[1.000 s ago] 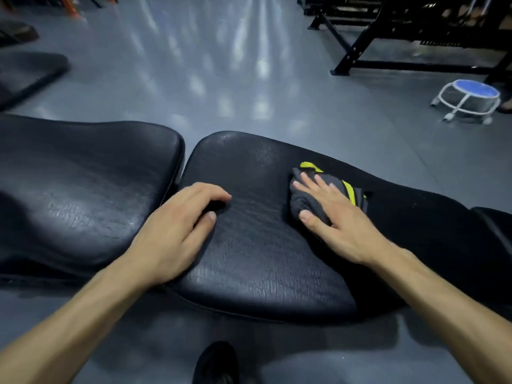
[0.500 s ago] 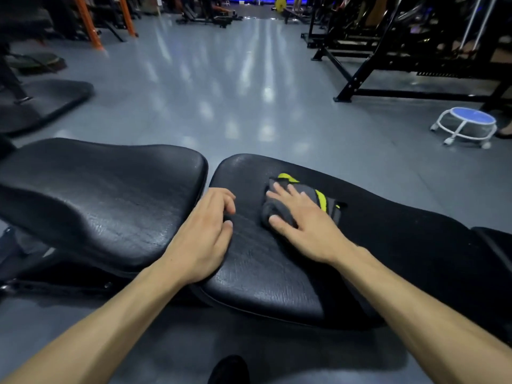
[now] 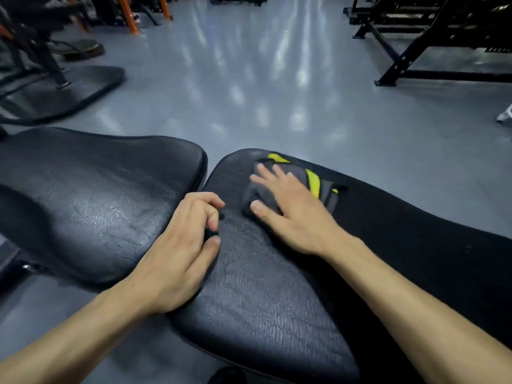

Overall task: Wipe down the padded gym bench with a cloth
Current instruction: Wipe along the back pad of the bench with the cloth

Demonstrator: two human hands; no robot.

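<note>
The right hand [image 3: 293, 210] lies flat with fingers spread on a grey and yellow cloth [image 3: 315, 180], pressing it to the far end of the long black pad [image 3: 263, 300]. The left hand [image 3: 180, 253], fingers loosely curled and holding nothing, rests on that pad's edge beside the seat pad [image 3: 91, 198].

Free: bare cracked black padded bench pad [image 3: 263, 286], 5–6 o'clock of crumpled grey-and-yellow cloth [image 3: 291, 176].
Obstacles: left hand [image 3: 177, 250] resting at pad's 9 o'clock edge; right hand [image 3: 291, 209] flat on cloth, 12 o'clock.
Narrow gap btwn pad & adjoining black seat pad [image 3: 91, 200].
</note>
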